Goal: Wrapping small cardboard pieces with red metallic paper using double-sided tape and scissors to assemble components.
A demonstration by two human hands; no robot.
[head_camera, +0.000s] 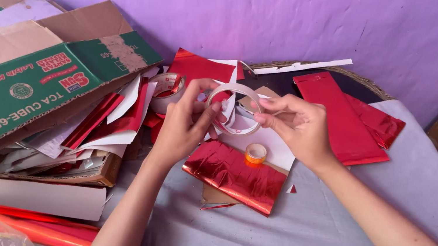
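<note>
Both hands' fingers (203,116) pinch tape roll (235,108).

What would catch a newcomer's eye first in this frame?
At centre, the left hand and right hand hold a white tape ring between them, over a shiny red foil sheet on the grey cloth. A small orange tape roll rests on the foil's far edge. At left sits an open green cardboard box holding foil scraps.

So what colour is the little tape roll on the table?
Orange little tape roll, seen in the head view.
</note>
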